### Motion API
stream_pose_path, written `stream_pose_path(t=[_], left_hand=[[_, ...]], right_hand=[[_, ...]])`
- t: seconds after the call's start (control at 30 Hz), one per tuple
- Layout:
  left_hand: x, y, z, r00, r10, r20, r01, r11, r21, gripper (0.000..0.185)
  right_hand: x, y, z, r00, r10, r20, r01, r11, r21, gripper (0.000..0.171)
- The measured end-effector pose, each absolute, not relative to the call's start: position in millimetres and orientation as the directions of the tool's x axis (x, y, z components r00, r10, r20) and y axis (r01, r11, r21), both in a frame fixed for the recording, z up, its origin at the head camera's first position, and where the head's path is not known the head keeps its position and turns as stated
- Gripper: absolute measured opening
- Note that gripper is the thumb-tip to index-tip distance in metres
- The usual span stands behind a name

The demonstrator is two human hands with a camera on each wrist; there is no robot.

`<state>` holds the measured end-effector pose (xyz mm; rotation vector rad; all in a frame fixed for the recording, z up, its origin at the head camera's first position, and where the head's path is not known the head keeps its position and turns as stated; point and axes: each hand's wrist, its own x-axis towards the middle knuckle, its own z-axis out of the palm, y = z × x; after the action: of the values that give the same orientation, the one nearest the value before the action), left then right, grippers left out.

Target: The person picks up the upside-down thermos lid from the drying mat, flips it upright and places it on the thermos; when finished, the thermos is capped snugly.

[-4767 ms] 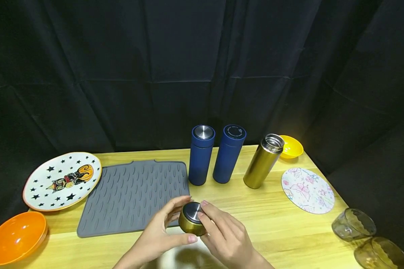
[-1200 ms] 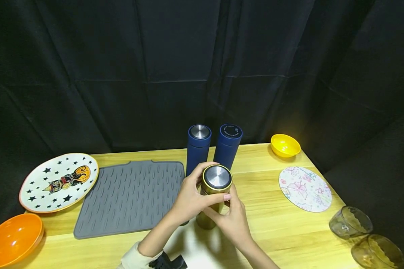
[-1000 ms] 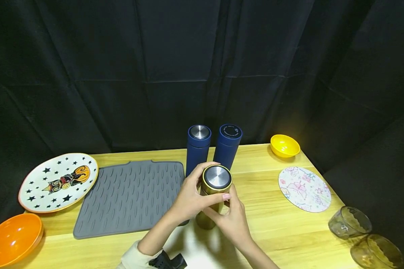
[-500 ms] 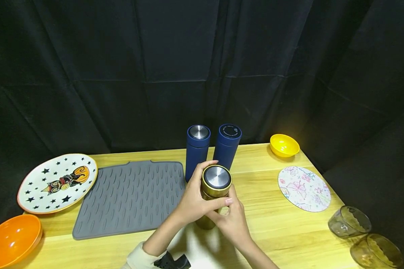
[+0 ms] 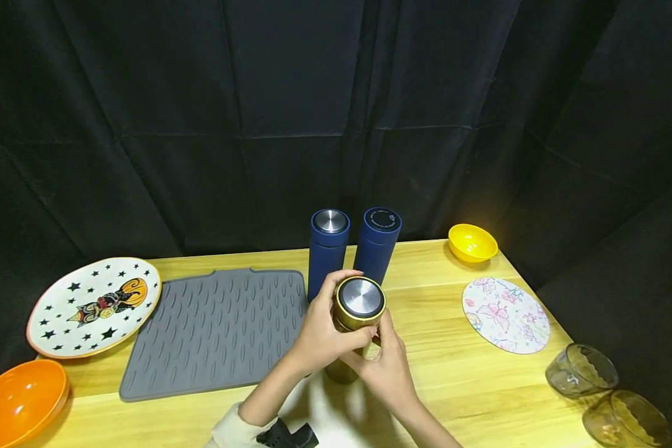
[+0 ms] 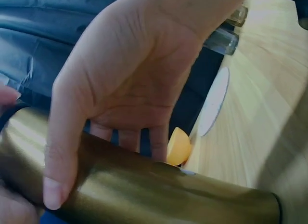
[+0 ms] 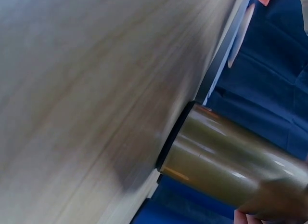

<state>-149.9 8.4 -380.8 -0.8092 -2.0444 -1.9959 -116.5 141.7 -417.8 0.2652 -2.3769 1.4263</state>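
In the head view a gold thermos bottle (image 5: 341, 372) stands upright on the table, its gold lid (image 5: 361, 297) with a brushed-metal disc seated on top. My left hand (image 5: 322, 336) grips the lid's side, thumb in front and fingers behind. Lower down, my right hand (image 5: 389, 370) holds the body from the right. The left wrist view shows the right hand (image 6: 130, 65) with its thumb across the gold body (image 6: 159, 195). In the right wrist view the bottle's dark base (image 7: 175, 137) meets the tabletop.
Two blue thermos bottles (image 5: 327, 261) (image 5: 378, 242) stand just behind. On the left are a grey drying mat (image 5: 218, 330), a patterned plate (image 5: 61, 311) and an orange bowl (image 5: 22, 398). To the right are a yellow bowl (image 5: 473, 244), a floral round mat (image 5: 506, 314) and two glasses (image 5: 582, 370) (image 5: 627, 420).
The gold bottle has come from the back right to front centre. Its lid, earlier held apart in both hands, now sits on it. Lately the left thumb and wrist have shifted slightly at the lid.
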Motion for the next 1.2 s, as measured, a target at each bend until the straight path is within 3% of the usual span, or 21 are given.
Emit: stream_pose_path(t=[0.07, 0.23, 0.33, 0.4, 0.6, 0.67, 0.8, 1.03, 1.2], left_hand=[[-149.8, 8.2, -381.5, -0.832, 0.280, 0.479, 0.476, -0.086, 0.875, 0.081], [-150.1, 10.4, -382.3, -0.855, 0.222, 0.469, 0.482, 0.003, 0.876, 0.082], [-149.9, 9.8, -383.0, -0.831, 0.249, 0.497, 0.494, -0.080, 0.866, 0.073], [-149.3, 9.4, -382.8, -0.819, 0.269, 0.508, 0.498, -0.108, 0.860, 0.078], [-148.7, 13.4, -382.2, -0.857, 0.160, 0.490, 0.503, 0.046, 0.863, 0.077], [-148.7, 12.4, -383.0, -0.851, 0.179, 0.494, 0.500, -0.009, 0.866, 0.071], [-148.3, 10.6, -383.0, -0.833, 0.271, 0.483, 0.469, -0.117, 0.875, 0.078], [-146.3, 14.5, -380.5, -0.874, 0.209, 0.439, 0.441, -0.037, 0.897, 0.073], [-144.8, 13.6, -380.1, -0.881, 0.180, 0.437, 0.444, -0.001, 0.896, 0.081]], right_hand=[[-116.6, 141.9, -417.6, -0.919, 0.019, 0.393, -0.337, 0.476, -0.812, 0.079], [-116.9, 142.4, -417.2, -0.917, 0.008, 0.399, -0.347, 0.478, -0.807, 0.076], [-117.0, 142.6, -417.4, -0.924, 0.013, 0.382, -0.333, 0.463, -0.821, 0.076], [-117.1, 142.6, -417.5, -0.927, 0.016, 0.376, -0.327, 0.461, -0.825, 0.077], [-116.7, 142.1, -416.8, -0.920, 0.007, 0.393, -0.346, 0.459, -0.818, 0.076], [-116.5, 141.9, -416.9, -0.919, 0.013, 0.393, -0.342, 0.467, -0.815, 0.076], [-116.5, 143.0, -417.7, -0.919, 0.013, 0.395, -0.343, 0.470, -0.813, 0.077], [-116.0, 142.4, -415.8, -0.928, 0.014, 0.372, -0.319, 0.482, -0.816, 0.084], [-115.9, 142.1, -415.3, -0.931, 0.016, 0.363, -0.314, 0.471, -0.824, 0.084]])
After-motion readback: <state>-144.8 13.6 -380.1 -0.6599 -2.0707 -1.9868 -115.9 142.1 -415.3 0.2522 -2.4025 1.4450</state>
